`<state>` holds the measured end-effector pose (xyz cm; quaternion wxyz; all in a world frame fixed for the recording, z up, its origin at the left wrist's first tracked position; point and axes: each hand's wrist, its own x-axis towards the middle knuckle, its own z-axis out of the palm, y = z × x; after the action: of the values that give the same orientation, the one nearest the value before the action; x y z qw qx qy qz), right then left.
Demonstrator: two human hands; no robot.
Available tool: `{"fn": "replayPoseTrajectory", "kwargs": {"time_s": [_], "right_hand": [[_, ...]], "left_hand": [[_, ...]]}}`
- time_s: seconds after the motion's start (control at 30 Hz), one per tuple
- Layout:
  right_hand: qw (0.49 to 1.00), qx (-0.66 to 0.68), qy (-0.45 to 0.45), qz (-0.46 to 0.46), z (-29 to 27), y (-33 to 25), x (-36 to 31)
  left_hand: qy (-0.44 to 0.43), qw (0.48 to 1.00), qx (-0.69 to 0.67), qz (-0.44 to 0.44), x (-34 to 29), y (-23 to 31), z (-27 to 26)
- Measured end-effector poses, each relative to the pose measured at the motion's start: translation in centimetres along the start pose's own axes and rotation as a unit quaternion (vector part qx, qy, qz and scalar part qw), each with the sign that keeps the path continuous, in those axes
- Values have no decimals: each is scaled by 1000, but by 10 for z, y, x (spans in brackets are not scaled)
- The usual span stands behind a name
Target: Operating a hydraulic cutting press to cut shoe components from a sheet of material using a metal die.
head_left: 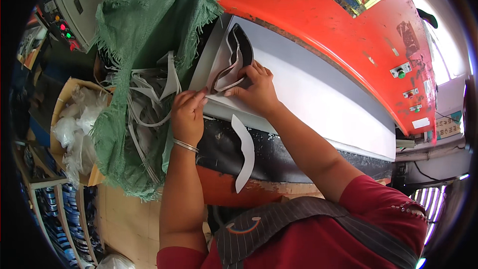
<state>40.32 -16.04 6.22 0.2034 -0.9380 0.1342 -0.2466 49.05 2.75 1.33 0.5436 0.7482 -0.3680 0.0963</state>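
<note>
A dark curved cutting die with grey trim lies at the left end of the white cutting board of an orange press. My right hand presses on the die's near end, fingers closed over it. My left hand pinches the edge of a thin white sheet at the board's left corner, touching the die's tip. A curved white cut piece hangs off the board's near edge, just right of my left wrist.
A green woven sack full of white scrap strips hangs at the left. A cardboard box of white plastic bags sits further left. The orange press head overhangs the board, with buttons at right.
</note>
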Motion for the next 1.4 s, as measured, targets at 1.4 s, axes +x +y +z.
{"fn": "replayPoseTrajectory", "kwargs": {"time_s": [1.4], "right_hand": [[924,11,378,65,-284,146,-108]], "left_hand": [[-167,984,-13,-56,-7,173,48]]}}
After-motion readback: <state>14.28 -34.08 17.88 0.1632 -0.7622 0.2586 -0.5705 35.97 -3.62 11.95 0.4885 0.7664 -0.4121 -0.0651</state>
